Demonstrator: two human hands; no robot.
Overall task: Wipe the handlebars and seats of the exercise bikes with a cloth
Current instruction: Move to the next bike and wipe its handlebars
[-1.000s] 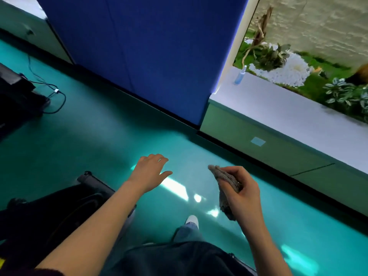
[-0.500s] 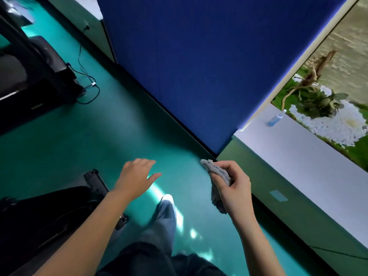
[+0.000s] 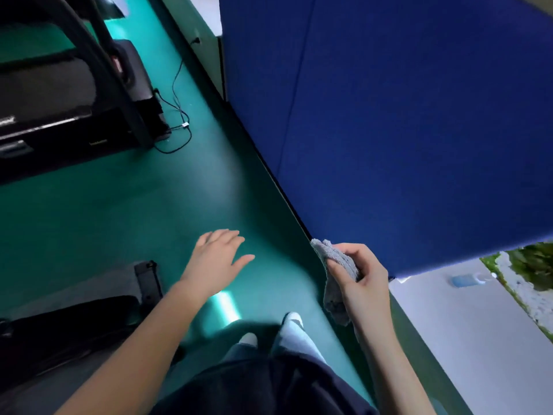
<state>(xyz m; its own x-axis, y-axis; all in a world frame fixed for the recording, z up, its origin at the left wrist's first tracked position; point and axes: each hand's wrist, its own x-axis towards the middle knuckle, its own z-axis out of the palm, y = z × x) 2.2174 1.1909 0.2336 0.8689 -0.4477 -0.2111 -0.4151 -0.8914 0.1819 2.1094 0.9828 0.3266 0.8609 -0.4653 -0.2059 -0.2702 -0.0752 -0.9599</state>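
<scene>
My right hand (image 3: 360,277) grips a crumpled grey cloth (image 3: 336,272) in the air near the foot of the blue wall panel; the cloth's tail hangs down below the fist. Over the green floor my left hand (image 3: 217,260) hovers with straight, spread fingers and holds nothing. A black machine base (image 3: 68,324) lies at the lower left, just left of my left forearm. No handlebar or seat shows clearly in the head view.
A black treadmill-like machine (image 3: 65,94) stands at the upper left, with a black cable (image 3: 179,121) looped on the green floor (image 3: 149,211) beside it. The blue panel (image 3: 404,121) fills the right. A white ledge (image 3: 466,324) carries a small blue bottle (image 3: 463,280). My shoes (image 3: 291,320) show below.
The view has swung left: the ledge and plants slid to the right edge and the black machine at upper left came into sight. Both hands keep their pose, the cloth still held.
</scene>
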